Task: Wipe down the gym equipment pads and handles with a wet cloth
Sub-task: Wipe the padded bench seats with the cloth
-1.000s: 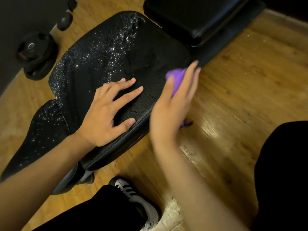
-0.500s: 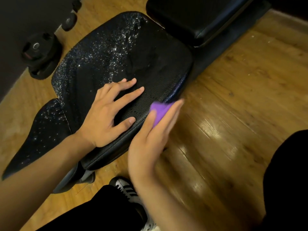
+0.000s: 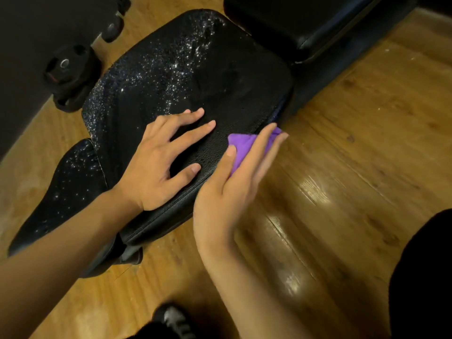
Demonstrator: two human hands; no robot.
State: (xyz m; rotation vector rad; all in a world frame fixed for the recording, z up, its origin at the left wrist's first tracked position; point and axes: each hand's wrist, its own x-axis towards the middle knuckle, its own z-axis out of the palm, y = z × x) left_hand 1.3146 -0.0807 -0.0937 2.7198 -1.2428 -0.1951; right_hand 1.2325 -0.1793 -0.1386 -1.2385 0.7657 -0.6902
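While droplets still glint thickly across the upper left half of the large pad (image 3: 186, 77) and over the smaller pad (image 3: 63, 192) at lower left, the wiping looks to me well short of halfway. Only the band of the large pad nearest the hands looks duller, with finer beading, and may have been passed over. The dark pad (image 3: 305, 23) at upper right shows no sign either way, and no handles are in view, so these seem left to do.

The purple cloth (image 3: 244, 148) sits at the centre of the frame, against the large pad's right-hand edge where it meets the wooden floor (image 3: 354, 143). The right hand (image 3: 227, 192) lays its grip over it with straight, closed-up fingers and the thumb alongside, pressing rather than pinching. The left hand (image 3: 159, 162) rests flat on the pad top, its grip spread wide and holding nothing, apparently steadying.

The large pad's long axis runs from lower left to upper right, in line with the other two pads. The folded cloth lies along that edge, a corner poking out past the fingertips toward the right.
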